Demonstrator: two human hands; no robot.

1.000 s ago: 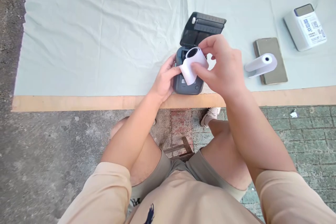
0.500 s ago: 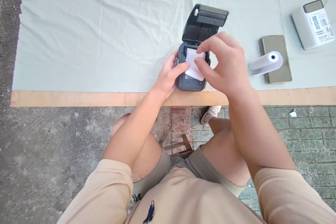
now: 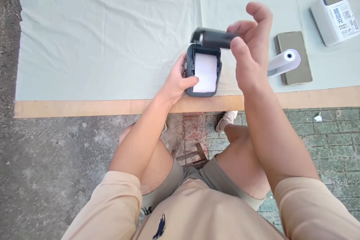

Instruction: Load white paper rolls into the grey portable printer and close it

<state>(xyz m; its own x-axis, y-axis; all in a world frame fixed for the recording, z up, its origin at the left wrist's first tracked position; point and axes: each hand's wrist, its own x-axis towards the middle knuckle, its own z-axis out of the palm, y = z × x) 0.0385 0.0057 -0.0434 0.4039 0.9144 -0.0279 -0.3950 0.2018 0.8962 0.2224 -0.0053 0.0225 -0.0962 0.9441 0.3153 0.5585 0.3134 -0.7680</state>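
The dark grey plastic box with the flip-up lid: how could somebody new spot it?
Find the pale blue-green cloth, then the person's bare left hand near the table's tan front edge. It holds the dark grey plastic box. Unlike the boxy white device off to the right, this one is dark, with its dark lid raised and white paper over its opening.
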